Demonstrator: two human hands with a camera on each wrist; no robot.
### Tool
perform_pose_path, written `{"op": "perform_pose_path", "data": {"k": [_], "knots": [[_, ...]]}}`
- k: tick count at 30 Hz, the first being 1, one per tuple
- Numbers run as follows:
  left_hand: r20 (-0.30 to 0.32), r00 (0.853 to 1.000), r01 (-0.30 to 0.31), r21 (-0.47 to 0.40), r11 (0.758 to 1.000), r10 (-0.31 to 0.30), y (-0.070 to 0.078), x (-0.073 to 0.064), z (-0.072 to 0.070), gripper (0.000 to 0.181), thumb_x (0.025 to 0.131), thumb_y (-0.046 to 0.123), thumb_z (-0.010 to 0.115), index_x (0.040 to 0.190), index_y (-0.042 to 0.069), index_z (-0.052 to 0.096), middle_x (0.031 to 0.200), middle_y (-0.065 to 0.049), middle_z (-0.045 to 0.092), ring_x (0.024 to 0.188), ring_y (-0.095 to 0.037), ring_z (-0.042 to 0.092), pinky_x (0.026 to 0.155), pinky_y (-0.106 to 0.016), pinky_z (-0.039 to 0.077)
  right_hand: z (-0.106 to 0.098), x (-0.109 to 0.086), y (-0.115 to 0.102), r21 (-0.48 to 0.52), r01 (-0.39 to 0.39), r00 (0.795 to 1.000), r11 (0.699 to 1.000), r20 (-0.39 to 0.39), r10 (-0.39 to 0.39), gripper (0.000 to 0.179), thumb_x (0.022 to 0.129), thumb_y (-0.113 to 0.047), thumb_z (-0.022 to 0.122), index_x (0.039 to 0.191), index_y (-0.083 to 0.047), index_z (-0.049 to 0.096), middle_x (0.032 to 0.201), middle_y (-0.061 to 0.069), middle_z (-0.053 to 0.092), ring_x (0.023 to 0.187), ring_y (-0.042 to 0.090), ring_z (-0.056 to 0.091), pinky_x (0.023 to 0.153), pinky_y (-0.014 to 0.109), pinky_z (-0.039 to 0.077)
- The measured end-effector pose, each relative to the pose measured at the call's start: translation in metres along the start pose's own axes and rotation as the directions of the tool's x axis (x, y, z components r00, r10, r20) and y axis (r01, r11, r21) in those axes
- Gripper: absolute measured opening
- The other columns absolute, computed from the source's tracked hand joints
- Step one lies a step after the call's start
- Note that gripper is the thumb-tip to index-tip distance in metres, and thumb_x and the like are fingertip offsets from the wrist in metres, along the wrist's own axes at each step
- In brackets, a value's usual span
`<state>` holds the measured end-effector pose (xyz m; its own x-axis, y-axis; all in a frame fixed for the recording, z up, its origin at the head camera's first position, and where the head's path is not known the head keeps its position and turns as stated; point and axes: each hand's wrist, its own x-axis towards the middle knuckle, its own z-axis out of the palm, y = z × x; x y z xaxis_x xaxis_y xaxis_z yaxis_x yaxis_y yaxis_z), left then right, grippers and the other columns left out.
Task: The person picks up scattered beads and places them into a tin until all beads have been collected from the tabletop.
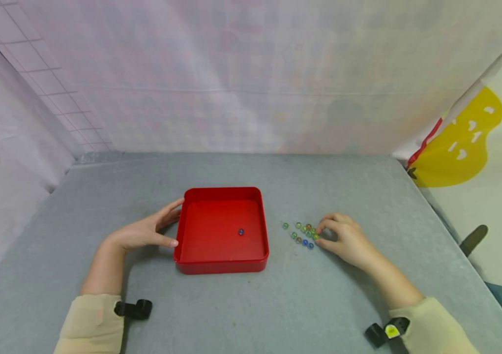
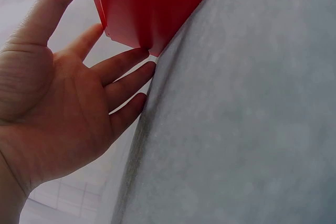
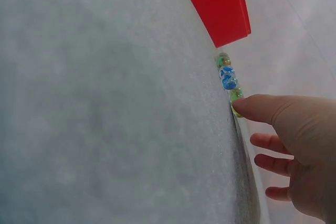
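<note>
A square red tray (image 1: 221,266) lies on the grey table, with one dark blue marble (image 1: 241,232) inside it. My left hand (image 1: 146,231) is at the tray's left side, thumb and fingers spread; in the left wrist view its fingertips (image 2: 143,53) reach the red wall. Right of the tray is a loose cluster of glass marbles (image 1: 305,242), green, blue and orange-brown. At the cluster's right edge my right hand (image 1: 343,239) pinches a yellow-green marble (image 1: 315,236) between thumb and index finger. The right wrist view shows the thumb against a green-yellow marble (image 3: 236,96), other fingers loosely bent.
The grey table (image 1: 180,314) reaches back to a pale patterned cloth (image 1: 251,98). On the right hangs a white cloth with a yellow printed shape (image 1: 458,142). Dark straps with small black devices sit on both sleeves (image 1: 96,319).
</note>
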<state>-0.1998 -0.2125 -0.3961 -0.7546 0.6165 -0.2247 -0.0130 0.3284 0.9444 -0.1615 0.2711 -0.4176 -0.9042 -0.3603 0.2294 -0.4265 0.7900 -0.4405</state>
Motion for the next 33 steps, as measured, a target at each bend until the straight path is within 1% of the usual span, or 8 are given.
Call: {"op": "perform_pose_path", "data": {"k": [5,12,22,33], "knots": [[-0.004,1.0,0.008,0.005,1.0,-0.008,-0.0003,0.0002,0.0007,0.098,0.084,0.012,0.073,0.155,0.023,0.007,0.158,-0.014,0.01,0.142,-0.037,0.008,0.103,-0.061,0.027,-0.0002,-0.0001,-0.0016,-0.005,-0.006,1.0,1.0,-0.001,0.006,0.016,0.078,-0.012,0.079,0.086,-0.018,0.066,0.109,0.01,0.06,0.104,0.035,0.051,0.089,0.06,0.032],[-0.002,1.0,-0.003,0.003,1.0,0.003,-0.0007,0.0007,0.0004,0.099,0.084,0.011,0.074,0.155,0.022,0.007,0.158,-0.015,0.009,0.143,-0.036,0.007,0.105,-0.062,0.022,0.001,-0.0001,-0.0011,-0.011,0.004,1.0,1.0,-0.007,-0.004,0.016,0.079,-0.011,0.078,0.085,-0.018,0.065,0.108,0.009,0.06,0.101,0.034,0.052,0.086,0.058,0.034],[-0.006,1.0,0.011,0.007,1.0,-0.011,-0.0009,-0.0001,0.0002,0.097,0.085,0.012,0.073,0.155,0.023,0.007,0.158,-0.014,0.009,0.142,-0.037,0.007,0.103,-0.061,0.027,-0.0013,-0.0002,-0.0018,-0.043,0.025,0.999,0.999,-0.047,-0.027,0.016,0.078,-0.012,0.078,0.083,-0.018,0.064,0.106,0.009,0.061,0.098,0.033,0.052,0.082,0.056,0.034],[-0.009,1.0,0.018,0.011,1.0,-0.017,-0.0018,0.0014,0.0004,0.097,0.085,0.012,0.073,0.155,0.025,0.008,0.158,-0.014,0.009,0.143,-0.036,0.007,0.104,-0.061,0.025,-0.0058,0.001,-0.0063,-0.063,0.044,0.997,0.997,-0.056,-0.047,0.016,0.079,-0.013,0.078,0.086,-0.017,0.064,0.11,0.014,0.06,0.103,0.038,0.051,0.086,0.059,0.033]]}}
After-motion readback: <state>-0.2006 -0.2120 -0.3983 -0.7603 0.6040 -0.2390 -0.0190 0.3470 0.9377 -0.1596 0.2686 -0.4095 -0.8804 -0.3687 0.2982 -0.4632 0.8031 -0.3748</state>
